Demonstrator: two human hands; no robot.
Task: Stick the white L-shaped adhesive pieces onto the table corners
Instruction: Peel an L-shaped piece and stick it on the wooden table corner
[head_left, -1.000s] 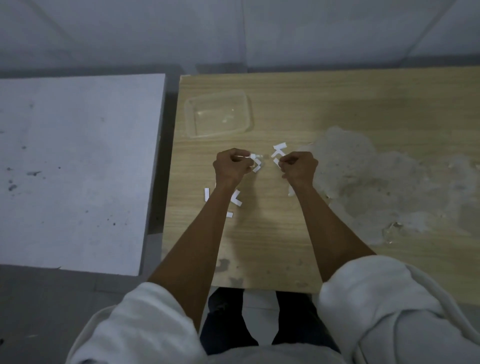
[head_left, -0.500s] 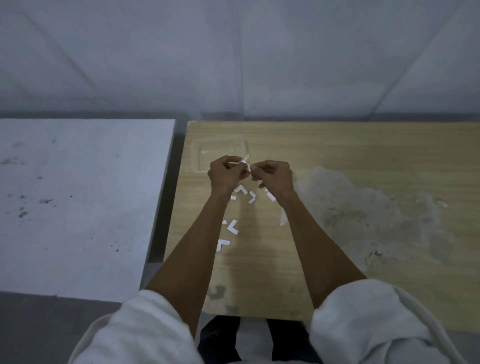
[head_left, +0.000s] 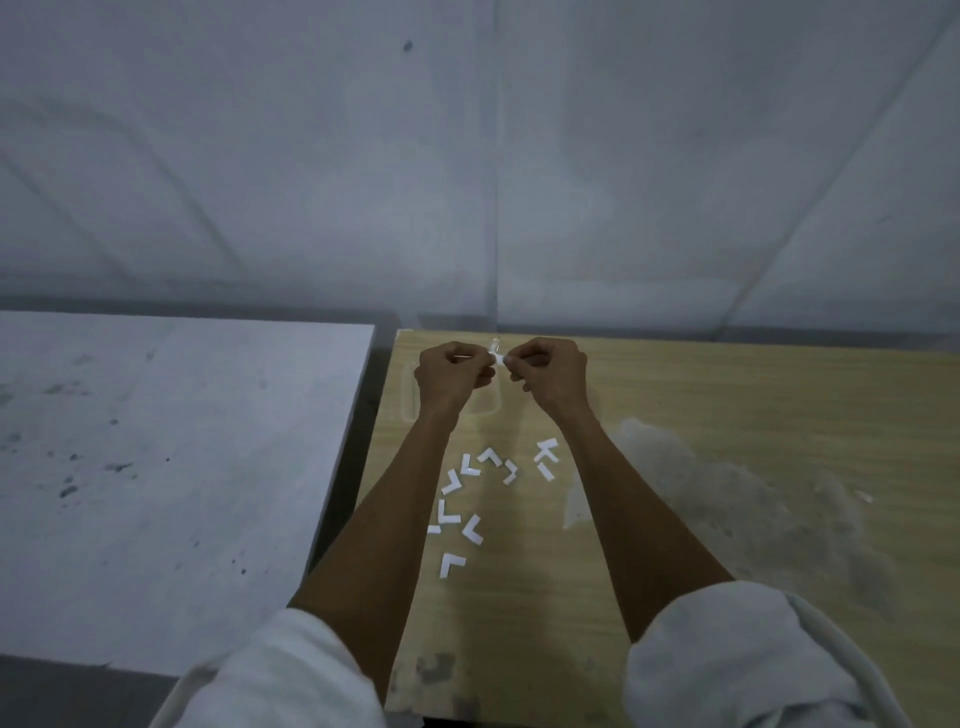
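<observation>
Head: curled hands (head_left: 451, 376) (head_left: 551, 375) on adhesive piece (head_left: 496, 356)

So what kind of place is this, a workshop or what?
Probably a bare workroom: a worn wooden table, a stained grey table beside it, plain grey wall panels behind.

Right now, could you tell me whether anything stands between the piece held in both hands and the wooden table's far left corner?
Nothing visible does. The left hand and right hand pinch the white piece right of the far left corner, which looks bare; the clear tray lies beneath them.
</observation>
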